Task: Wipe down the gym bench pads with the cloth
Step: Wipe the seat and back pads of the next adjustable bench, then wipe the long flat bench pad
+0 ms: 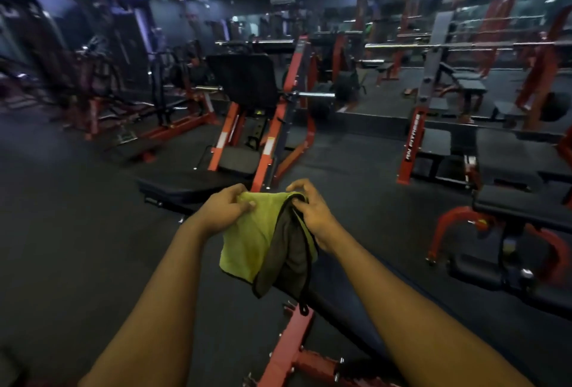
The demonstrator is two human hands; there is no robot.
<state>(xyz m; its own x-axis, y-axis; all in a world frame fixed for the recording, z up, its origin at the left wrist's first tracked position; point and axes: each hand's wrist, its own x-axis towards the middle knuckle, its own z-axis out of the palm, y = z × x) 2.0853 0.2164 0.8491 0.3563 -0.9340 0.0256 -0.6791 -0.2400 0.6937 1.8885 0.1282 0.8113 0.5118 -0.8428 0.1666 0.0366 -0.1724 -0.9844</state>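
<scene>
We hold the yellow-green cloth point(247, 244) in the air with both hands. Our left grip point(227, 212) pinches its upper left edge, and our right grip point(312, 210) pinches the upper right corner, where the dark grey side shows. The cloth hangs above a red bench frame point(294, 352), and a black bench pad point(185, 185) lies beyond our hands

- Your cloth point(244, 241) was yellow-green, its other face dark grey, edged black.
- The bench pad point(185, 185) beyond your grip was black.
- The frame point(297, 352) below your grip was red.
</scene>
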